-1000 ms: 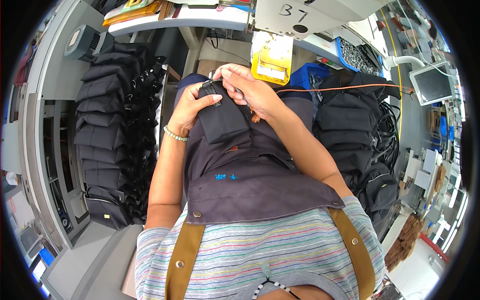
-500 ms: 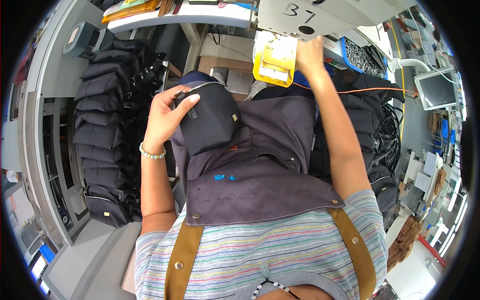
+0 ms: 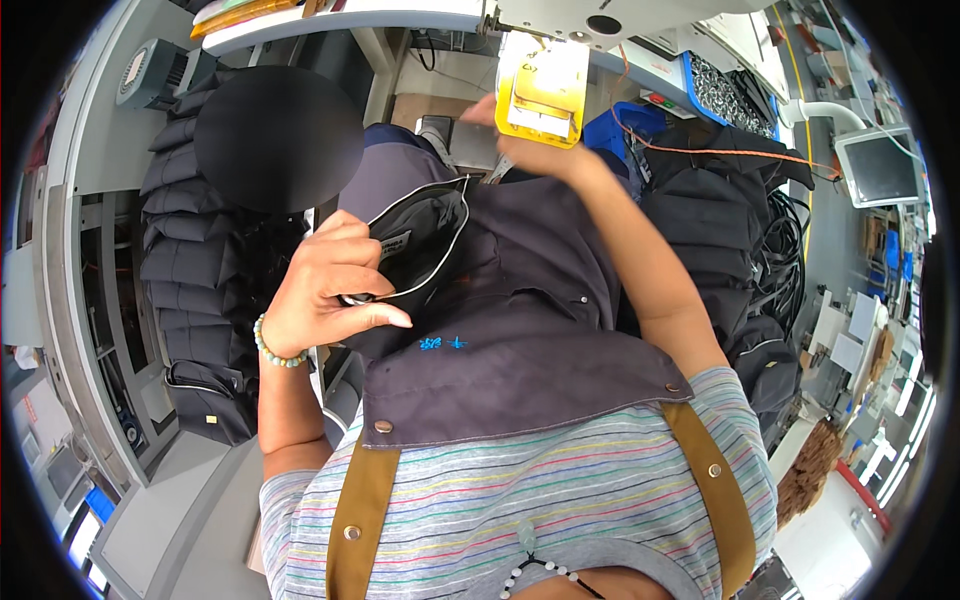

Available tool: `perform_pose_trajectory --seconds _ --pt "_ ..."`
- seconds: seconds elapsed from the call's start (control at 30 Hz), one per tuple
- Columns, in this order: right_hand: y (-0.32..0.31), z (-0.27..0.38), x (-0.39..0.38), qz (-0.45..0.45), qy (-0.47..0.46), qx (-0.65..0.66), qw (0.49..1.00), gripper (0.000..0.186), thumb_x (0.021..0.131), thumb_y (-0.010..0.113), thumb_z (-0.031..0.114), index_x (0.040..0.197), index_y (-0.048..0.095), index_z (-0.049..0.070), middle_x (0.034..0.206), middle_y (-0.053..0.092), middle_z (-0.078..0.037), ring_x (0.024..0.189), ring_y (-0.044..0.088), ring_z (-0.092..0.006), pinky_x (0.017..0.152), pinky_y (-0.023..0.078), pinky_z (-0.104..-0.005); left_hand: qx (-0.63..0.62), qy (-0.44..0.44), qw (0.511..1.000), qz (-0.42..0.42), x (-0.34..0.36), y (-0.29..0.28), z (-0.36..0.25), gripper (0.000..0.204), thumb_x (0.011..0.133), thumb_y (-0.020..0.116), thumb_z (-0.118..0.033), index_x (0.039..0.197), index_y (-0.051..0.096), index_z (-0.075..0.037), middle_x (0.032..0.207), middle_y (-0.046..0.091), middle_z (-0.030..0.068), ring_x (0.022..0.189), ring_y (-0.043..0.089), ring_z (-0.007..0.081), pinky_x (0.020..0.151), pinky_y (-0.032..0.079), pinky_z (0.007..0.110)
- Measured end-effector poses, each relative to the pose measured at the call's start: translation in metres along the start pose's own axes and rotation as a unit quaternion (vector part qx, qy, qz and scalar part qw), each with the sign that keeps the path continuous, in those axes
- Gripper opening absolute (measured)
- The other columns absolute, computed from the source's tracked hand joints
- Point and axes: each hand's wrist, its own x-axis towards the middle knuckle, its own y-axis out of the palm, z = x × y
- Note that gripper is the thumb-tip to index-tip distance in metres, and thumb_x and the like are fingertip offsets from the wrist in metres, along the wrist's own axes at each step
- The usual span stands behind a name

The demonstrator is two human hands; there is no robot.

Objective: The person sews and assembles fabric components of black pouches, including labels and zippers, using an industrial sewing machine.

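Observation:
My left hand (image 3: 335, 275) grips the rim of a black zippered pouch (image 3: 425, 235) over my lap, thumb on top and fingers curled. The pouch's mouth gapes toward me, showing its dark lining and a small pale label inside. My right hand (image 3: 535, 150) reaches in under the yellow-edged plate (image 3: 542, 90) of the sewing machine (image 3: 560, 15). That plate covers part of the hand, and its fingers are blurred, so I cannot see whether they hold anything. A dark grey apron (image 3: 520, 380) lies beneath the pouch.
Black pouches (image 3: 195, 260) are stacked at the left, partly covered by a dark round patch. More black fabric pieces (image 3: 695, 230) hang at the right, beside a blue-edged tray of small metal parts (image 3: 725, 90). An orange cord (image 3: 730, 152) runs across there.
My left hand has turned the pouch so its opening faces me and moved it nearer. My right hand has shifted left and lower, from beside the yellow-edged plate to under it.

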Motion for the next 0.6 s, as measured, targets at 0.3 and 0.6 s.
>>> perform_pose_trajectory --seconds 0.3,0.6 --pt "0.04 -0.036 -0.055 0.119 0.157 0.076 0.977 0.022 0.086 0.075 0.018 0.1 0.067 0.004 0.098 0.065 -0.012 0.088 0.063 -0.0286 0.077 0.051 -0.0349 0.081 0.015 0.995 -0.053 -0.05 -0.048 -0.041 0.046 0.053 0.083 -0.05 0.069 0.07 -0.01 0.058 0.038 -0.0027 0.058 0.039 0.0217 0.062 0.03 0.036" --pt "-0.045 0.102 -0.032 0.076 0.236 0.597 0.763 0.023 0.098 0.066 0.016 0.113 0.066 -0.001 0.103 0.068 -0.007 0.087 0.066 -0.0119 0.081 0.055 -0.0261 0.158 -0.013 0.987 -0.032 -0.051 -0.018 -0.042 0.041 0.054 0.086 -0.043 0.065 0.065 -0.01 0.061 0.04 -0.0004 0.061 0.043 0.0217 0.064 0.034 0.035"
